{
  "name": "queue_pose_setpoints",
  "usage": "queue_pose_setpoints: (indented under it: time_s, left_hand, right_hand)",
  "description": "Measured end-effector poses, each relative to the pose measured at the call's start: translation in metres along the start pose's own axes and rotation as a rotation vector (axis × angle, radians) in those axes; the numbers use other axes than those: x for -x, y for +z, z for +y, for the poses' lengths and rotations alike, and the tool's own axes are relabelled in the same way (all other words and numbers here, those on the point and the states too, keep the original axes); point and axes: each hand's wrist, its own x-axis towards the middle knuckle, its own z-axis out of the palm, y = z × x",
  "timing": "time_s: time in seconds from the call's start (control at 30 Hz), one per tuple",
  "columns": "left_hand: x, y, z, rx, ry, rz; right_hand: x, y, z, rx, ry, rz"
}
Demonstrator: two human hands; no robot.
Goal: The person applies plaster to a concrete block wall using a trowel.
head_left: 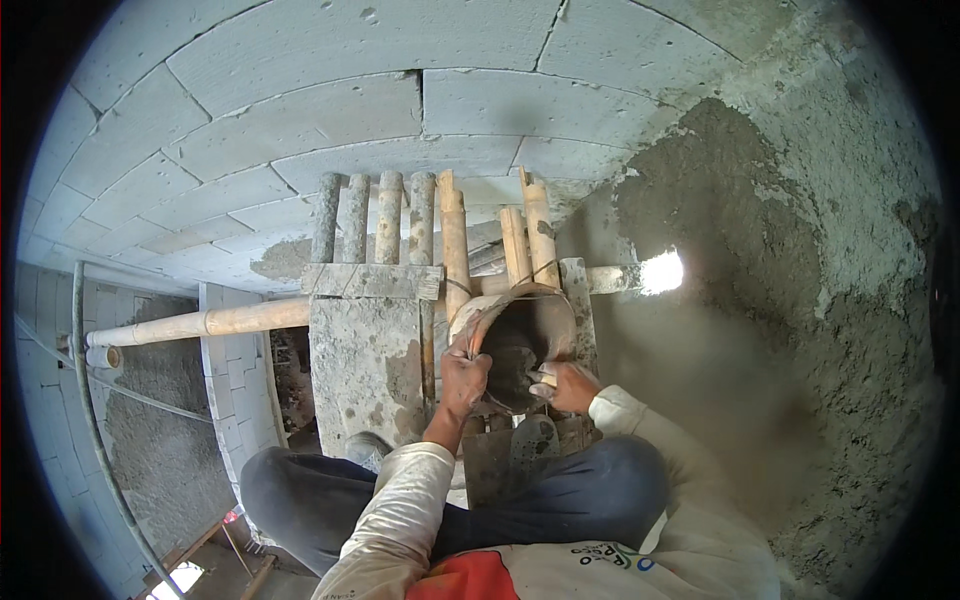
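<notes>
A round mortar-stained bucket (560, 322) is tipped in front of me, its dark mouth facing me. My left hand (465, 378) is closed on the bucket's left rim. On the right side of the mouth, my right hand (572, 388) is wrapped round the pale handle of a trowel (512, 372). Its grey blade is inside the bucket, partly lost in shadow. How much mortar is in the bucket is too dark to tell.
I sit on a scaffold of bamboo poles (455, 235) and a mortar-spattered board (360, 335). A long bamboo pole (220, 318) runs left. Ahead stands a pale block wall (330, 120); a wall with wet grey plaster (740, 230) rises on the right. A lower floor shows at lower left.
</notes>
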Motion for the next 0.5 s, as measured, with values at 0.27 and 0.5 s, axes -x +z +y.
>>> queue_pose_setpoints:
  time_s: [0.27,0.5]
  left_hand:
    - [-0.002,-0.018,0.020,0.276,-0.208,-0.006]
    - [-0.016,-0.018,0.015,0.335,-0.239,0.090]
  right_hand:
    - [0.023,-0.017,-0.034,-0.110,0.149,0.209]
    - [0.033,-0.025,-0.029,-0.117,0.248,0.146]
